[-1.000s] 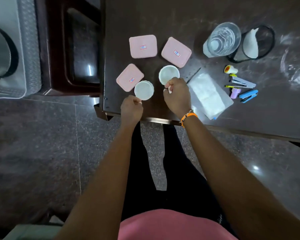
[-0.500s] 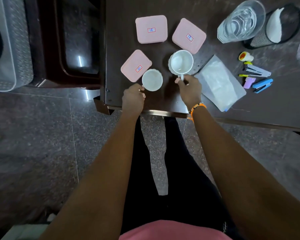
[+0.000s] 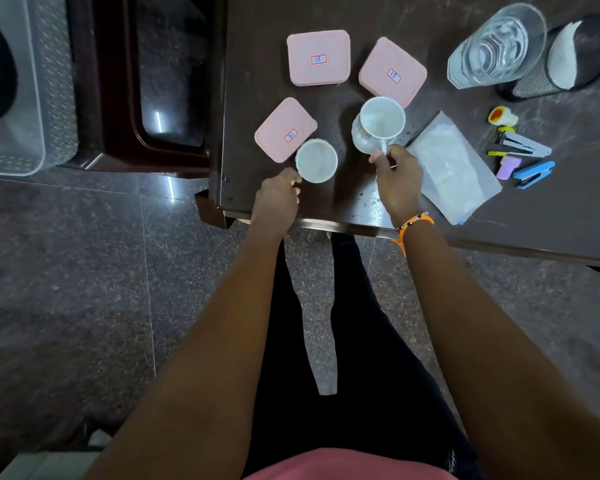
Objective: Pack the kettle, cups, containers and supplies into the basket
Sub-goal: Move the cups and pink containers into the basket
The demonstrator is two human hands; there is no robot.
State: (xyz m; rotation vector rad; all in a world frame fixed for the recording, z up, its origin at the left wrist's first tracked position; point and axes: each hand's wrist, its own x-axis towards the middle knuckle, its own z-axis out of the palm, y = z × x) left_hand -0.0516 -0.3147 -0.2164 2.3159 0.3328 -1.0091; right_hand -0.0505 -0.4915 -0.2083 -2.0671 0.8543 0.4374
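Since the earlier frame our right hand [image 3: 397, 180] has lifted and tilted its cup [image 3: 378, 124] off the tabletop [image 3: 551, 220], grip clamped on the handle. Our left hand [image 3: 278, 199] pinches the near cup [image 3: 316, 161], probably to carry both left to the basket [image 3: 28, 98].

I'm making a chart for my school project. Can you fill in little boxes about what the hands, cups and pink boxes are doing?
left hand: left hand grips the handle of the white round ceramic cup standing on the dark brown table
right hand: right hand holds the handle of the second white ceramic cup, tilted
pink boxes: three pink square lidded plastic containers lie flat, lids on
basket: grey plastic basket sits off to the left, beyond the table
packed yet: neither cup is in it
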